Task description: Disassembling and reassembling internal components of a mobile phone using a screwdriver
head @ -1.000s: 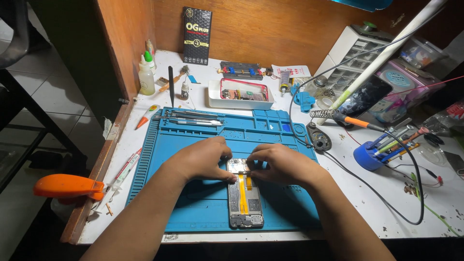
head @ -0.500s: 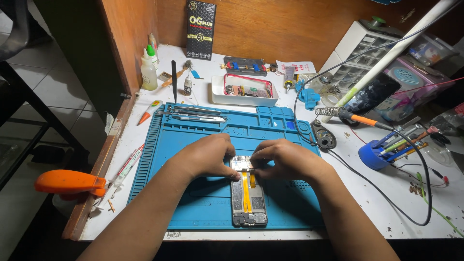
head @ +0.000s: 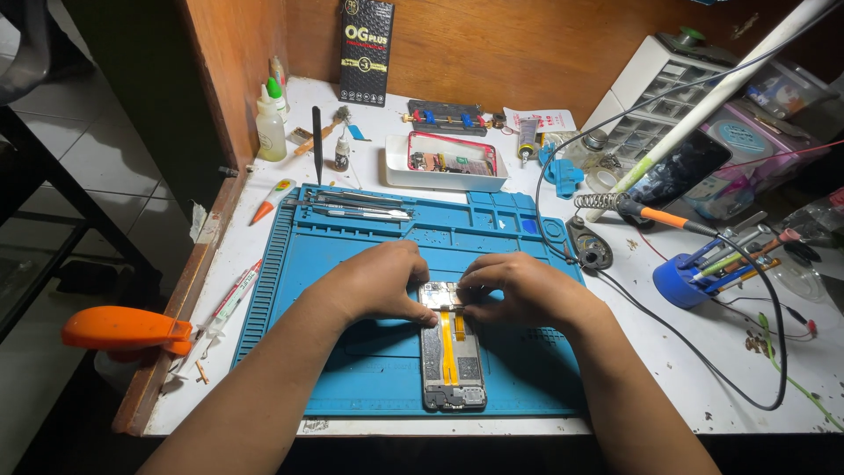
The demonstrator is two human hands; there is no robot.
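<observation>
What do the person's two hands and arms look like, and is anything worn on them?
Both arms are bare up to the picture's edge: no sleeves show. The left hand and the right hand have no gloves. I see no ring, watch or bracelet on either one. No cables or markings are on them.

Two bare forearms come in from the lower edge of the frame, one at lower left, one at lower right. No sleeves show. The left hand (head: 378,283) and right hand (head: 519,288) are bare, with short nails.
</observation>
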